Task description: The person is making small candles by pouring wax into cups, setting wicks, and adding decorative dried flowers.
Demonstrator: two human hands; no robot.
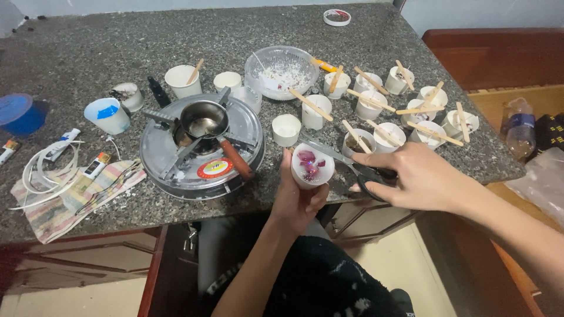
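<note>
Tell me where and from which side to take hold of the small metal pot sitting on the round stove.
Grip the small metal pot by its reddish-brown handle, coming from the near right side. The handle juts out diagonally toward the counter edge, past the rim of the round stove, with open space around it. The bowl itself sits between the stove's metal supports, so it is probably awkward to grasp directly.

Speckled grey-black desk [88,47]. White paper cup [312,167] at centre, holding purple and pink bits. Black-handled scissors [367,173], silver blades. Silver round stove [201,148] with red-and-yellow sticker, brown-handled steel pot [204,120]. White cups at upper right with pale wooden sticks [380,100]. Blue tape roll [17,114] at far left. Striped pink-beige cloth [70,196] at lower left.
</note>
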